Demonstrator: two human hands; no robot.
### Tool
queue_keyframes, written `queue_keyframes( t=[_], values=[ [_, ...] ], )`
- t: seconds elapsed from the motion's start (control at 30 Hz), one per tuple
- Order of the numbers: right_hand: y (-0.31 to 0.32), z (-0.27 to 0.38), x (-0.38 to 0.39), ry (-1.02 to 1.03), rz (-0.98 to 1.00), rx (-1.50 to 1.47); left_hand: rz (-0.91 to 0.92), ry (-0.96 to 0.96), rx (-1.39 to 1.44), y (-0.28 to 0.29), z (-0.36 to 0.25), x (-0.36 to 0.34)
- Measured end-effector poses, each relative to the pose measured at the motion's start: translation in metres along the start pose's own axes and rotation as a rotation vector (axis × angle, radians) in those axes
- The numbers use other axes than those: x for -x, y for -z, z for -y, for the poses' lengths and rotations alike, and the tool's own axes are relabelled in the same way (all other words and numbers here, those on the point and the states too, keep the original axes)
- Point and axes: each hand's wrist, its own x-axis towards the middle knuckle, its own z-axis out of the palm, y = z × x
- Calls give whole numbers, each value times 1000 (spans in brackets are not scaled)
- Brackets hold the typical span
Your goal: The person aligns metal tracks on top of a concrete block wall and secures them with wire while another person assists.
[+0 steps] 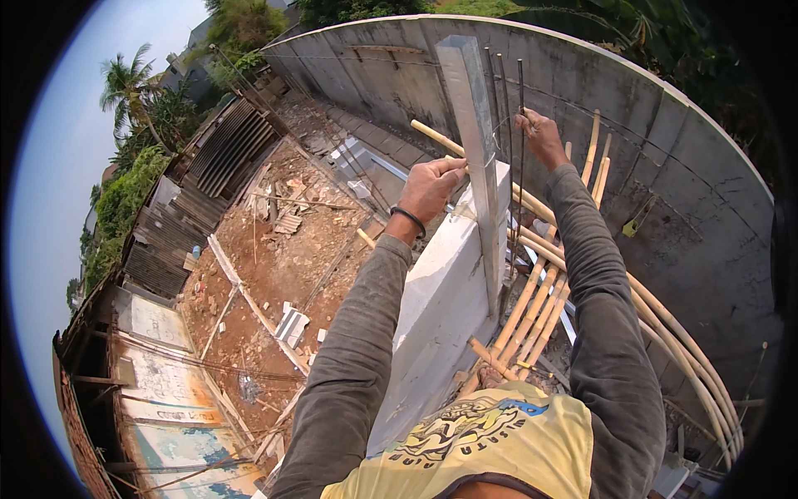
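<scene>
Concrete wall [706, 158]: beyond both hands.
Left hand [427, 193]: raised beside metal post [472, 100], fingertips together.
Right hand [544, 140]: higher, curled beside thin rods [520, 87]; can't tell its grip.

The reddish-brown dirt ground [273, 270] is strewn with rubble [296, 186]. It is crossed by a long pale beam [256, 308]

silver-grey post [478, 125], white wall [436, 308], tan bamboo poles [534, 308], yellow shirt [553, 432] with black-and-blue print [465, 428], dark grey sleeves [357, 324].
</scene>
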Motion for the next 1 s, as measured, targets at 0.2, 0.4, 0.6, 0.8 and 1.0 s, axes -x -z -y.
queue_keyframes(
  t=[0.2, 0.4, 0.6, 0.8, 1.0],
  values=[
    [18, -20, -9, 13, 138, -218, -31, -60, 36, -1, 4, -2],
    [31, -24, -41, -264, 346, -479, -26, -28, 24, 0, 4, -4],
    [0, -24, -29, -175, 63, -620, 1, -37, 27, 0, 3, -3],
    [-7, 1, -20, -20, -139, -198, -34, -70, -23, 2, 11, -4],
    [-14, 0, -17, -56, -144, -68, -33, -102, -31, 1, 18, -5]
  ],
)
